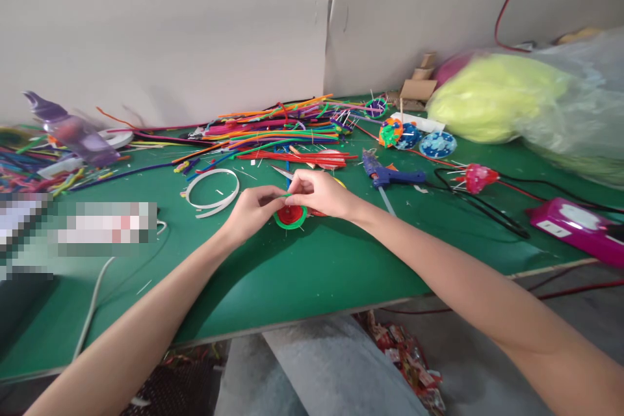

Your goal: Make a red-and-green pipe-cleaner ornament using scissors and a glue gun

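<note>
- Pinching w/ both hands: our left hand [253, 210] & right hand [319, 194] meet, fingertips clamped on disc [291, 216].
- Disc: round, red centre, fuzzy green rim, low over tabletop [312, 273].

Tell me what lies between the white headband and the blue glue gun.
Head view: the left hand and right hand meet there, pinching a red disc ringed in green; scissor blades and red pipe cleaners lie just behind.

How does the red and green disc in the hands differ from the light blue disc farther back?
The red and green disc has a red middle, green rim; the light blue disc is pale with white spots. The left hand and right hand pinch the first; the second lies untouched on the table. Both are round.
</note>
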The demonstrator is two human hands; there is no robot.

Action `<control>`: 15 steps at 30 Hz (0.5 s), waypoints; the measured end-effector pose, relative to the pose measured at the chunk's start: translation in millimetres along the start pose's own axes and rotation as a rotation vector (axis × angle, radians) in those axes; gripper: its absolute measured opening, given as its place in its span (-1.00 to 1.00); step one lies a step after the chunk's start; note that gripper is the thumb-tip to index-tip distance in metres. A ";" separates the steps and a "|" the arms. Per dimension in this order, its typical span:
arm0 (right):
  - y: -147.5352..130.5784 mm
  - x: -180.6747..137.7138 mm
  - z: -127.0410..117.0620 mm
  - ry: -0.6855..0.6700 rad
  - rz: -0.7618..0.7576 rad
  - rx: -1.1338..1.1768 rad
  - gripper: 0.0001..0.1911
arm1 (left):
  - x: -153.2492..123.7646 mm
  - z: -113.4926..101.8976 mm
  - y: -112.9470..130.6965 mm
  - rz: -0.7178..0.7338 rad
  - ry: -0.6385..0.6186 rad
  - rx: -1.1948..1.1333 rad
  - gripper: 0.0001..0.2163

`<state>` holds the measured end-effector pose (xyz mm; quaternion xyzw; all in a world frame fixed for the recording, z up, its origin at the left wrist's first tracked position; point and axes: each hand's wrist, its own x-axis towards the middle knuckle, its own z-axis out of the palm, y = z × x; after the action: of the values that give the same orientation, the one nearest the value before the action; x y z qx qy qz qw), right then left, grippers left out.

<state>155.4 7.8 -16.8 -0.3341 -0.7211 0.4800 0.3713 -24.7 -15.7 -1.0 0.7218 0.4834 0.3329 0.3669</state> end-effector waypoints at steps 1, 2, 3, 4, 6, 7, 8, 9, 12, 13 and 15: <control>0.6 0.2 -0.2 0.007 -0.011 -0.018 -0.74 | 0.2 -0.2 -0.2 0.003 0.000 -0.006 -0.80; 1.1 0.4 -0.4 0.016 -0.022 -0.036 -0.76 | 0.3 -0.3 -0.5 0.005 0.004 -0.006 -0.81; 1.7 0.7 -0.6 0.025 -0.033 -0.055 -0.78 | 0.3 -0.3 -0.7 0.005 0.009 -0.002 -0.81; 2.3 1.0 -0.6 0.034 -0.044 -0.075 -0.79 | 0.3 -0.1 -1.0 0.004 0.010 0.005 -0.81; 3.6 1.3 -0.6 0.051 -0.069 -0.123 -0.82 | 0.2 0.5 -1.2 -0.002 0.015 0.021 -0.80; 4.1 1.3 -0.5 0.061 -0.083 -0.150 -0.82 | 0.1 0.7 -1.2 -0.007 0.016 0.026 -0.80; 4.3 1.1 -0.4 0.071 -0.098 -0.179 -0.83 | 0.0 0.8 -1.1 -0.013 0.016 0.027 -0.79; 4.3 0.8 -0.2 0.081 -0.113 -0.208 -0.83 | 0.0 0.9 -1.1 -0.018 0.015 0.027 -0.78; 3.2 -1.0 1.1 0.103 -0.156 -0.302 -0.85 | -0.1 0.6 -0.9 -0.015 0.017 0.039 -0.76; 2.6 -1.6 1.7 0.107 -0.169 -0.334 -0.85 | 0.0 0.4 -1.0 -0.011 0.019 0.046 -0.76; 1.6 -2.0 2.6 0.111 -0.187 -0.365 -0.85 | 0.2 0.2 -1.4 -0.014 0.017 0.053 -0.76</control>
<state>154.4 5.5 -19.4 -0.3535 -0.8024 0.2858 0.3867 -25.1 -15.2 -2.3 0.7252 0.5000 0.3234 0.3457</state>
